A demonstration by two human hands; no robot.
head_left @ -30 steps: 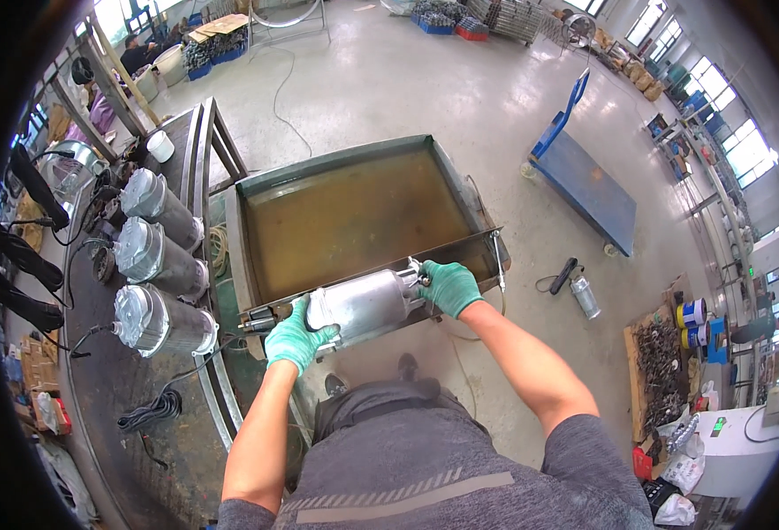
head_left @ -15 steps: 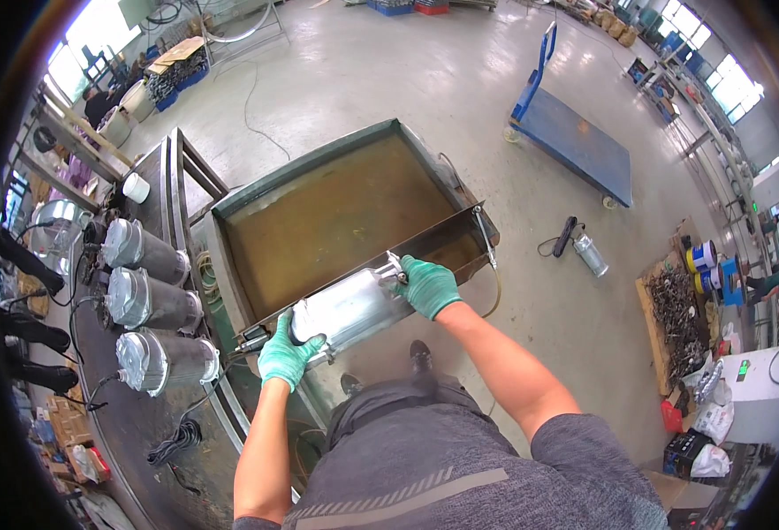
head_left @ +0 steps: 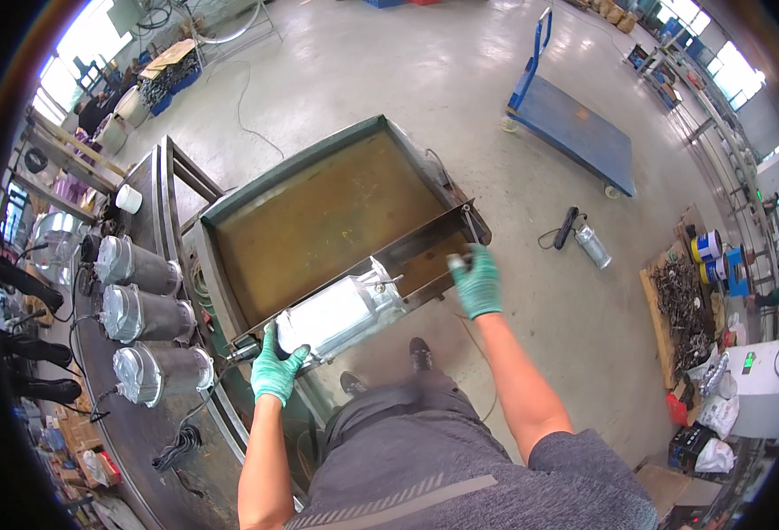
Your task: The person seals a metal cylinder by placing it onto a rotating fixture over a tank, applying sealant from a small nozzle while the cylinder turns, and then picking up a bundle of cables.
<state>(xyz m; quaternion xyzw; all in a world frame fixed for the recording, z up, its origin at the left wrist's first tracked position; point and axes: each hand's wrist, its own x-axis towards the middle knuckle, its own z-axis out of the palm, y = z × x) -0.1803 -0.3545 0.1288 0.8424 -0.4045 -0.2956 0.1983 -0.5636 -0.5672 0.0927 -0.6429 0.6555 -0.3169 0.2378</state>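
Head: left hand (head_left: 274,374) grips cylinder (head_left: 336,316) slanting lengthwise up-right; right hand (head_left: 478,286), grip unclear.

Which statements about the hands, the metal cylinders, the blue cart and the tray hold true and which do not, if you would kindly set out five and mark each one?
1. The left hand touches the silver cylinder. True.
2. The right hand wears a green glove. True.
3. The right hand grips the silver cylinder. False: the right hand is apart from it.
4. Three metal cylinders are lined up on the bench at the left. True.
5. The blue cart stands to the left of the tray. False: the blue cart is to the right of the tray.
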